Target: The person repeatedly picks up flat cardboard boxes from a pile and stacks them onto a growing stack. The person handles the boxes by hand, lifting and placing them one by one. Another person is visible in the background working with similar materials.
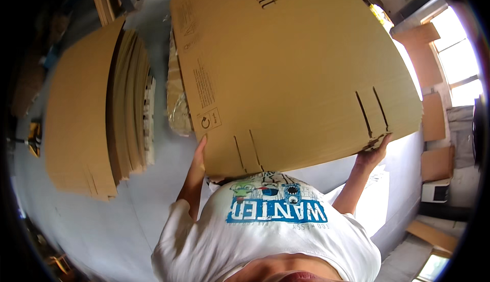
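A large flat brown cardboard sheet [306, 68] with dark printing and cut slots spreads out in front of me, its near edge close to my white shirt. My left hand [201, 152] grips its near left corner, thumb side against the edge and the other fingers hidden by the board. Toward the right, my right hand [375, 153] is closed on the near edge beside a pair of slots; its fingers are partly hidden. Under the sheet's left side, a bundle in clear plastic wrap [177, 101] shows.
A tall stack of flat cardboard [81, 108] stands on a pallet [149, 121] to the left, on the grey floor [168, 190]. Cardboard pieces [434, 116] and a carton [438, 162] line the right wall below a bright window [457, 55].
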`<state>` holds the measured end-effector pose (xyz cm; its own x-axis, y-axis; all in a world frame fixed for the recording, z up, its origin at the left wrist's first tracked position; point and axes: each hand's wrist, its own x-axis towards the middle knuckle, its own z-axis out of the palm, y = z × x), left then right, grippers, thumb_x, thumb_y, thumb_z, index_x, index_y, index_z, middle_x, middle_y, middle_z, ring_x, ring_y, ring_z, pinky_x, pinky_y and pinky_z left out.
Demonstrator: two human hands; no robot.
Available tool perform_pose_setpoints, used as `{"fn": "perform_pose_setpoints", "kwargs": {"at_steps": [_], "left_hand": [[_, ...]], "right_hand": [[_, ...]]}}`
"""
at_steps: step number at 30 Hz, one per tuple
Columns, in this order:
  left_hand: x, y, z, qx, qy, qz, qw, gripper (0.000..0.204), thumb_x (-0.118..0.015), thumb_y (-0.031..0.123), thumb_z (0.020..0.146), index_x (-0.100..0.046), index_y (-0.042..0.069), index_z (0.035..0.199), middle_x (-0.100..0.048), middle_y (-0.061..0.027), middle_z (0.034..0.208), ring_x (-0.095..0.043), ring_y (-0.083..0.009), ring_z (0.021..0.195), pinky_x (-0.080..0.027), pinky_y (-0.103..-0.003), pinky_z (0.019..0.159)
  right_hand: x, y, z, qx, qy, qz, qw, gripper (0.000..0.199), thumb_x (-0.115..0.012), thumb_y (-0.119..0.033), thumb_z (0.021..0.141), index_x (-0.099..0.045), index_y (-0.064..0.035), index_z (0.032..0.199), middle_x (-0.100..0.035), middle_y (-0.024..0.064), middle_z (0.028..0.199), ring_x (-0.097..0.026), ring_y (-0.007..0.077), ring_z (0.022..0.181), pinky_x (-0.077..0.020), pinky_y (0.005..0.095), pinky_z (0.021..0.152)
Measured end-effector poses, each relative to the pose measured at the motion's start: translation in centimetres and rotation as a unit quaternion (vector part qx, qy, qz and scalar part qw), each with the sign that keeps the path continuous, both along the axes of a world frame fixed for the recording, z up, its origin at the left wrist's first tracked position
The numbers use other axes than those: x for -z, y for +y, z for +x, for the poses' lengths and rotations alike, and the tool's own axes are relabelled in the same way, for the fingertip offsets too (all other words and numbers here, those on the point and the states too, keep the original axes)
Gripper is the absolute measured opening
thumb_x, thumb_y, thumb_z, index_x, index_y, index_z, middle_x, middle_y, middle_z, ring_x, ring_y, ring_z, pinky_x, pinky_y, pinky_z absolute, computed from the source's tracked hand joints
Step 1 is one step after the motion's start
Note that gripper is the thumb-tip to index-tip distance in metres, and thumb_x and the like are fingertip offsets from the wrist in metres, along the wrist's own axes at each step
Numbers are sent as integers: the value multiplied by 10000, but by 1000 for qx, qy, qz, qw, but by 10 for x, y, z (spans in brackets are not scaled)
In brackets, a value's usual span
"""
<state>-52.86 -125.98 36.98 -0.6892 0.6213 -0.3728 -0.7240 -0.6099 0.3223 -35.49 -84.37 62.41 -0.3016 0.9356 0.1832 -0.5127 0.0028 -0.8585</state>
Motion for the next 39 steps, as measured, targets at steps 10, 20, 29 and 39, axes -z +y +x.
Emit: {"fn": "perform_pose_setpoints", "kwargs": {"at_steps": [10,20,29,39], "left_hand": [[-108,51,-43,32,83,-200,976,503,-564,363,900,-492,30,1269,-564,-96,1212,-545,-196,1097,-446,-322,908],[-102,123,-103,64,140,-236,960,545,-574,439,877,-535,29,1234,-587,-111,1189,-583,-211,1062,-493,-359,873],[-93,-29,-23,-103,459,-606,642,294,-581,283,907,-592,-7,956,-584,-145,971,-642,-226,821,-509,-337,702],[22,-589,128,-565,-190,-498,629,910,-441,714,804,-335,1,1360,-460,-195,1300,-457,-282,1165,-390,-444,910]], "right_hand": [[150,111,-23,-69,53,-233,969,623,-560,-465,880,-402,-79,1343,-450,96,1338,-476,269,1175,-469,432,941],[230,163,-49,-82,-72,-325,939,829,-564,-661,769,-356,-150,1388,-368,103,1415,-374,345,1262,-360,568,1006],[207,217,8,63,-697,29,714,616,-568,-648,786,-634,-37,737,-495,59,477,-521,163,418,-517,368,383],[180,-504,-185,-558,-308,33,770,580,-575,-297,904,-300,-48,1349,-552,148,1157,-619,306,913,-518,396,764]]}}
